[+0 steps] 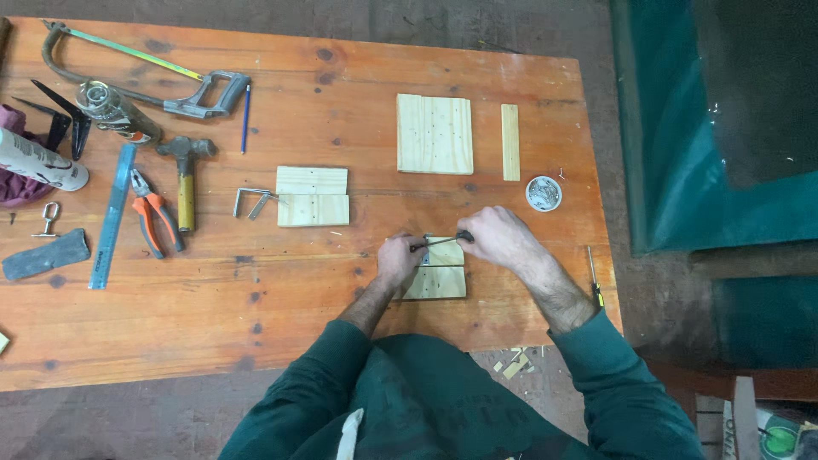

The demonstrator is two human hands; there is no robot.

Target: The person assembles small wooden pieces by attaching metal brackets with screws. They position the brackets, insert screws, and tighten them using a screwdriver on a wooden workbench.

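Note:
Two small pale wood pieces [439,281] lie side by side near the table's front edge. My left hand [399,260] presses on their left end, fingers closed around a small metal part there. My right hand [498,238] grips the dark handle of a thin screwdriver [439,242], whose shaft runs left toward my left hand's fingers, just above the wood. What the tip touches is hidden by my fingers.
On the orange wooden table [256,315]: a wood square [434,134], a thin strip [509,141], a round tin of screws [544,193], two joined boards [313,197], a metal bracket [253,202], hammer [186,175], pliers [152,217], ruler [112,217], hacksaw [136,72], second screwdriver [594,277].

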